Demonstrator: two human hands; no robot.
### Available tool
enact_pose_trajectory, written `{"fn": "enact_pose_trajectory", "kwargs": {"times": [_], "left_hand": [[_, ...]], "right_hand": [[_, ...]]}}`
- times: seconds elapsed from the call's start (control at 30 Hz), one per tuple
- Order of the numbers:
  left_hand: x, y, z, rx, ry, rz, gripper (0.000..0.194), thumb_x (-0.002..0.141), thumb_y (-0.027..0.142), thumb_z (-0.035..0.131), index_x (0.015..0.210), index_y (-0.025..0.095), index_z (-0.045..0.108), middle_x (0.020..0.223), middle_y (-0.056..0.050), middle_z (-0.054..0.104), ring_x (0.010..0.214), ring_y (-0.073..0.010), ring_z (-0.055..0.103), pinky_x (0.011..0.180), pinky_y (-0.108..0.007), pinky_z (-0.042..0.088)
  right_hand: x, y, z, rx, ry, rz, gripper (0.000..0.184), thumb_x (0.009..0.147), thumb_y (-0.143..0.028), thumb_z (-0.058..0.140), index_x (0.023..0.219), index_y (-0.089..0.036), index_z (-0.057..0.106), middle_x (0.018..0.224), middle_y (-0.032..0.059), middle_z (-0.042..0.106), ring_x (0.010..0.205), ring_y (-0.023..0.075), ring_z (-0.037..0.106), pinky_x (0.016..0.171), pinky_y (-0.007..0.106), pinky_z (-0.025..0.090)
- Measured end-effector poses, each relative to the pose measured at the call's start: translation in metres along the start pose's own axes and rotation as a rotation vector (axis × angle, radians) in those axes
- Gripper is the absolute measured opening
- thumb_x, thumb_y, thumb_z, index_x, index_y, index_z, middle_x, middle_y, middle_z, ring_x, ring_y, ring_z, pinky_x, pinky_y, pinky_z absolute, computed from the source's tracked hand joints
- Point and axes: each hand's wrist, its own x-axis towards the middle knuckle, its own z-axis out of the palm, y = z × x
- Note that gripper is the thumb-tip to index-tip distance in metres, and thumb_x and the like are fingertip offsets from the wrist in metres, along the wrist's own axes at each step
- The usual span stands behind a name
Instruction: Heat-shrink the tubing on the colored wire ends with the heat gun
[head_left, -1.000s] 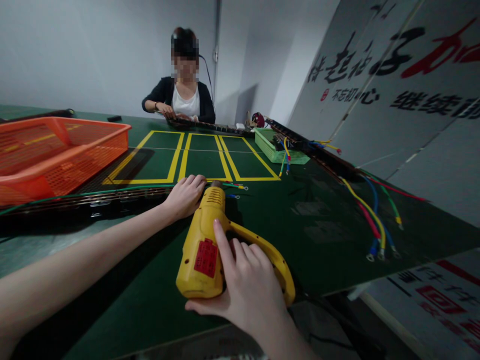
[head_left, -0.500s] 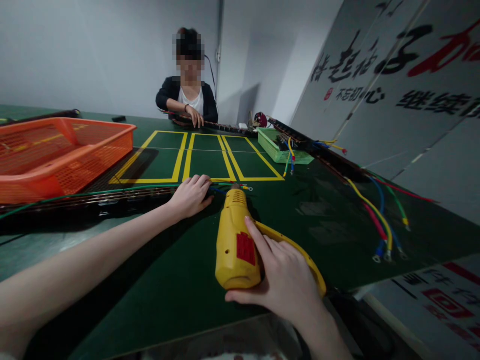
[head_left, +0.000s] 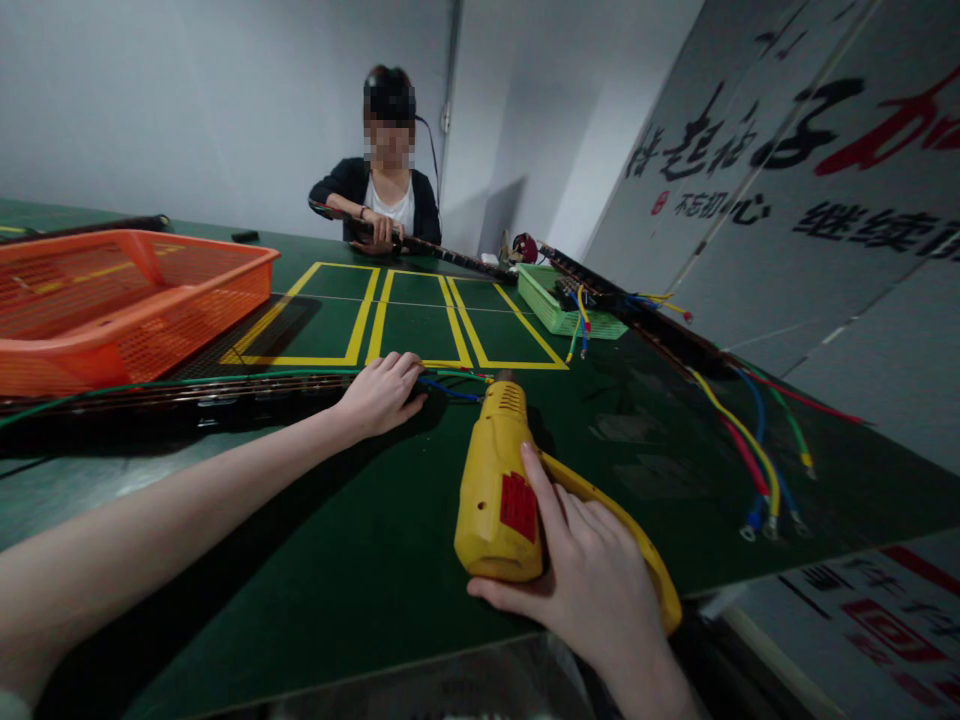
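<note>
My right hand (head_left: 600,560) is closed around a yellow heat gun (head_left: 495,500) with a red patch on its body. Its nozzle points away from me, beside the ends of a bundle of thin wires (head_left: 454,388) in green, red, yellow and blue. Over these wires lies my left hand (head_left: 384,395), its fingers curled down on them; the fingertips are partly hidden. From under that hand a long dark strip (head_left: 225,408) runs off to the left, with a green wire along its top.
An orange basket (head_left: 195,300) sits at left on the green table (head_left: 360,570). Yellow tape frames (head_left: 420,363) mark its middle. At right are a green basket (head_left: 547,305) and another dark strip (head_left: 675,335) with lugged wires (head_left: 757,460). A co-worker (head_left: 390,200) handles a strip opposite.
The heat gun has shifted right in my right hand, uncovering more of the blue wire. My left hand has stayed put. Opposite, the co-worker's hands have moved and the strip's near end is raised.
</note>
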Motion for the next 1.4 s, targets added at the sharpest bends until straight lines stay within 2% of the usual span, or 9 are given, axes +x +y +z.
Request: {"fn": "enact_pose_trajectory", "kwargs": {"times": [0.33, 0.57, 0.83, 1.0, 1.1, 1.2, 1.3, 1.4], "left_hand": [[0.0, 0.003, -0.003, -0.021, 0.006, -0.006, 0.036, 0.089, 0.034, 0.044, 0.114, 0.01, 0.053, 0.118, -0.014, 0.055, 0.104, -0.0262, 0.051, 0.087, -0.038, 0.044], [-0.001, -0.001, 0.001, -0.05, 0.018, -0.007, 0.035, 0.088, 0.034, 0.046, 0.114, 0.013, 0.053, 0.119, -0.013, 0.055, 0.105, -0.0272, 0.052, 0.088, -0.038, 0.045], [-0.005, -0.005, 0.002, -0.109, 0.105, 0.013, 0.036, 0.087, 0.031, 0.046, 0.118, 0.013, 0.047, 0.121, -0.013, 0.053, 0.108, -0.027, 0.052, 0.089, -0.04, 0.045], [-0.006, -0.005, 0.003, -0.186, 0.143, -0.005, 0.031, 0.087, 0.03, 0.044, 0.114, 0.015, 0.049, 0.118, -0.013, 0.054, 0.108, -0.027, 0.051, 0.09, -0.041, 0.044], [-0.004, -0.008, 0.002, -0.313, 0.142, -0.036, 0.027, 0.088, 0.032, 0.042, 0.109, 0.016, 0.05, 0.113, -0.012, 0.057, 0.105, -0.0262, 0.054, 0.089, -0.041, 0.044], [0.007, -0.015, -0.005, -0.591, 0.08, -0.139, 0.033, 0.088, 0.036, 0.041, 0.114, 0.017, 0.048, 0.101, -0.009, 0.063, 0.093, -0.0224, 0.059, 0.083, -0.037, 0.046], [0.028, -0.026, -0.016, -0.828, -0.096, -0.239, 0.042, 0.085, 0.041, 0.041, 0.116, 0.015, 0.051, 0.091, -0.006, 0.066, 0.081, -0.0195, 0.061, 0.074, -0.032, 0.048], [0.047, -0.035, -0.02, -0.891, -0.274, -0.191, 0.045, 0.081, 0.048, 0.046, 0.103, 0.014, 0.064, 0.097, -0.006, 0.068, 0.09, -0.021, 0.061, 0.083, -0.031, 0.046]], "right_hand": [[0.017, -0.038, 0.013, 0.106, -0.026, -0.058, 0.126, 0.055, -0.086, 0.055, 0.147, -0.009, 0.015, 0.091, 0.0093, 0.062, 0.078, 0.0243, 0.057, 0.072, 0.039, 0.045], [0.021, -0.047, 0.012, 0.15, -0.07, -0.092, 0.13, 0.054, -0.087, 0.055, 0.148, -0.008, 0.012, 0.092, 0.0097, 0.062, 0.079, 0.0245, 0.057, 0.074, 0.04, 0.044], [0.021, -0.04, 0.005, 0.159, -0.054, -0.109, 0.125, 0.054, -0.088, 0.052, 0.146, -0.009, 0.022, 0.091, 0.0086, 0.063, 0.075, 0.023, 0.058, 0.071, 0.038, 0.044], [0.016, -0.023, 0.003, 0.168, -0.052, -0.113, 0.124, 0.056, -0.089, 0.049, 0.146, -0.01, 0.02, 0.095, 0.0097, 0.064, 0.079, 0.023, 0.06, 0.074, 0.037, 0.044], [0.014, -0.02, 0.004, 0.141, -0.026, -0.128, 0.125, 0.057, -0.089, 0.048, 0.147, -0.008, 0.018, 0.094, 0.01, 0.064, 0.079, 0.023, 0.06, 0.075, 0.037, 0.045], [0.013, -0.02, 0.005, 0.111, 0.0, -0.138, 0.126, 0.056, -0.09, 0.046, 0.147, -0.007, 0.019, 0.091, 0.0098, 0.063, 0.077, 0.0231, 0.06, 0.074, 0.037, 0.045], [0.012, -0.022, 0.005, 0.099, 0.007, -0.141, 0.126, 0.055, -0.091, 0.045, 0.146, -0.007, 0.02, 0.09, 0.0092, 0.062, 0.075, 0.0228, 0.059, 0.073, 0.038, 0.045], [0.015, -0.025, 0.005, 0.106, 0.006, -0.156, 0.124, 0.058, -0.091, 0.042, 0.146, -0.007, 0.02, 0.086, 0.0079, 0.061, 0.072, 0.0217, 0.058, 0.071, 0.037, 0.044]]}}
